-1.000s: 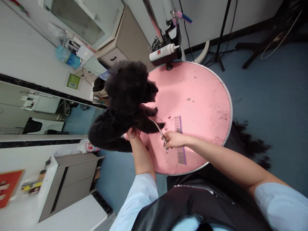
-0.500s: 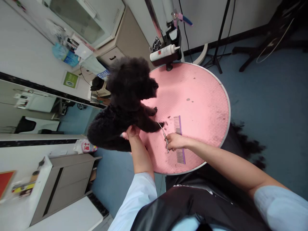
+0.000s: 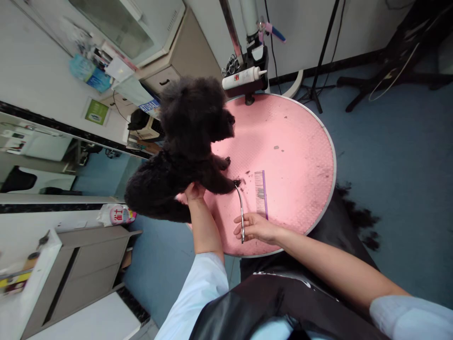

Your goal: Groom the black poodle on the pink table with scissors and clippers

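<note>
A fluffy black dog (image 3: 191, 123) is on the left side of a round pink grooming table (image 3: 300, 156). My left hand (image 3: 195, 191) is closed at the top of its near front leg, with the fingertips hidden in the fur. Curved metal scissors (image 3: 241, 208) hang in my right hand (image 3: 255, 226), fingers around the handles. Their tips are close to the dog's front paw (image 3: 236, 182), where small dark hair clippings lie. A purple-backed metal comb (image 3: 264, 193) lies flat beside the scissors, its lower end behind my right hand.
At the table's far edge, a holder carries a white nozzle bottle (image 3: 242, 78) and several spare scissors (image 3: 231, 63). Pink-and-blue clippers or pliers (image 3: 272, 31) hang on the post. Cut black hair (image 3: 359, 217) lies on the blue floor at right. Grey cabinets (image 3: 88, 274) stand at left.
My right hand has moved back toward me with the scissors, which now point more straight away from me. My left hand stays at the dog's leg. The view has shifted slightly.
</note>
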The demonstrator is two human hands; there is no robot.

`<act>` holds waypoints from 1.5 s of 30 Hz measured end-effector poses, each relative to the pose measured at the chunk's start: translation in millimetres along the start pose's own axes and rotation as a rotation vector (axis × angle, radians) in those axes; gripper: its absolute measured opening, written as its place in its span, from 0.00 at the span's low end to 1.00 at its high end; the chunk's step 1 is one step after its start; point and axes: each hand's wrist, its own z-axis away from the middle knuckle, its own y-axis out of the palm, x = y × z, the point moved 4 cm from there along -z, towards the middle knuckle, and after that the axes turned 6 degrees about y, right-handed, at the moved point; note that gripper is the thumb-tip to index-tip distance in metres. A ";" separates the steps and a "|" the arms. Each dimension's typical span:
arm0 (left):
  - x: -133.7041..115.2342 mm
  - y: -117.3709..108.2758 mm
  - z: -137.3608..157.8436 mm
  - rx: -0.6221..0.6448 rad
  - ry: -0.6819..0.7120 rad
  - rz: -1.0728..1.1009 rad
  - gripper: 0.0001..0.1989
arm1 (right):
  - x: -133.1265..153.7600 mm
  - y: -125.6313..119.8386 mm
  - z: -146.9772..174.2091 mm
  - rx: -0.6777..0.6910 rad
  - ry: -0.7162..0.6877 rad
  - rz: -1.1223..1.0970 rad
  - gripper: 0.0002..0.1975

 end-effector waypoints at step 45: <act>-22.2 40.8 -17.9 0.031 -0.009 0.322 0.38 | 32.9 -15.2 47.5 -0.879 0.120 1.784 0.15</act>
